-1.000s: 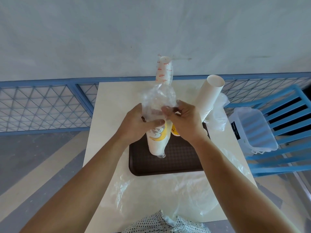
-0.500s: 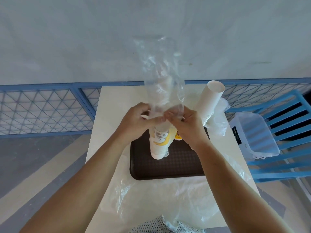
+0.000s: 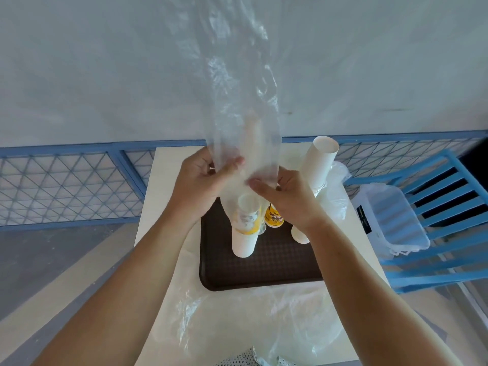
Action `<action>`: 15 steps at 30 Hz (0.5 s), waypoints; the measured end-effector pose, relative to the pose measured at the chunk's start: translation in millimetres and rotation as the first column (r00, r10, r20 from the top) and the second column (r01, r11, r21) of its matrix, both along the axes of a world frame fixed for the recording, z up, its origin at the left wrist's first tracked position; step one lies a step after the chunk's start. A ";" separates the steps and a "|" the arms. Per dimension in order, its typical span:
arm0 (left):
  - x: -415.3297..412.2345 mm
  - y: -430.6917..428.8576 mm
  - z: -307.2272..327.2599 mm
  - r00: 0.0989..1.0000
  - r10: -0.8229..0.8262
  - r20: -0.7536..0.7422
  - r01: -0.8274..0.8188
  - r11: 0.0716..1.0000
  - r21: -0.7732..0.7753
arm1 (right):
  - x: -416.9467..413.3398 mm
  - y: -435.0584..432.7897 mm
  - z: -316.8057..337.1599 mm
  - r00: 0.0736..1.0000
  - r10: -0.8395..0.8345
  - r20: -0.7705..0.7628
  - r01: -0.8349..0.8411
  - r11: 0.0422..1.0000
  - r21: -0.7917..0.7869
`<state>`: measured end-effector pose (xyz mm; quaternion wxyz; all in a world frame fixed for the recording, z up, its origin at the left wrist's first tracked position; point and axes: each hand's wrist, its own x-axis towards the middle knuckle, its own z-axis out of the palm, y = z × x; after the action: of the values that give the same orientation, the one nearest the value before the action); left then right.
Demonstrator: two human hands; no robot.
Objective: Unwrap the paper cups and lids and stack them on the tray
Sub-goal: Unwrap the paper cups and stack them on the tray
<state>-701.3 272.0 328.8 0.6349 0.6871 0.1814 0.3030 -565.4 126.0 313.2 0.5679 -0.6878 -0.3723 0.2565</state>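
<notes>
The clear plastic sleeve [image 3: 237, 101] rises from between the two hands up past the top of the view, thin, limp and glossy; it looks nearly weightless and likely to slip, cling or tear, so the sound place to hold it is its bunched lower edge, where it is pinched now. Under it the stack of paper cups [image 3: 245, 228] stands on the brown tray [image 3: 264, 270], its upper end inside the mouth of the sleeve and its white lower part bare. The cups look light and easily crushed, and a tall stack of them would probably topple at a sideways tug, so it is best steadied low on the wall with a soft grip. The left hand [image 3: 203, 180] is closed on the left side of the sleeve, thumb pressed against the film, and the right hand [image 3: 285, 196] pinches the right side with narrow fingers. A yellow printed cup [image 3: 274, 217] stands just beside the stack, and a taller white stack [image 3: 317, 165] leans at the tray's far right. Loose plastic wrap [image 3: 250, 318] lies crumpled on the pale worktop [image 3: 169, 165] nearer the person, and a clear bin [image 3: 390, 217] sits on a blue chair [image 3: 449, 207] to the right.
</notes>
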 end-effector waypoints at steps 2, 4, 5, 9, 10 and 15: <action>-1.8 -4.2 -0.4 0.998 -0.033 -0.044 0.034 0.999 0.013 | -4.7 -3.7 6.8 0.999 -0.024 -0.039 0.027 0.996 0.083; -4.6 -9.4 -2.7 0.997 -0.034 -0.076 0.036 0.999 0.029 | -7.3 -8.9 14.2 0.995 0.010 -0.098 0.006 0.987 0.158; -6.3 -13.2 -1.7 0.996 -0.026 -0.083 0.030 0.998 0.049 | -7.9 -12.2 16.4 0.992 0.043 -0.119 -0.023 0.985 0.170; -11.7 -34.5 20.0 0.989 -0.037 -0.140 0.063 0.981 0.185 | -11.6 -30.8 19.9 0.974 0.154 -0.168 -0.115 0.969 0.220; -12.5 -40.4 26.3 0.979 -0.075 -0.190 0.115 0.970 0.212 | -12.6 -37.2 23.5 0.971 0.154 -0.180 -0.106 0.962 0.251; -12.7 -74.1 39.5 0.901 -0.176 -0.397 0.283 0.932 0.228 | -3.4 -70.9 39.5 0.986 0.090 -0.137 -0.044 0.951 0.306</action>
<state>-714.0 197.9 368.3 0.5171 0.8313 0.1699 0.1129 -568.8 55.1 352.7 0.6835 -0.5589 -0.3865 0.2667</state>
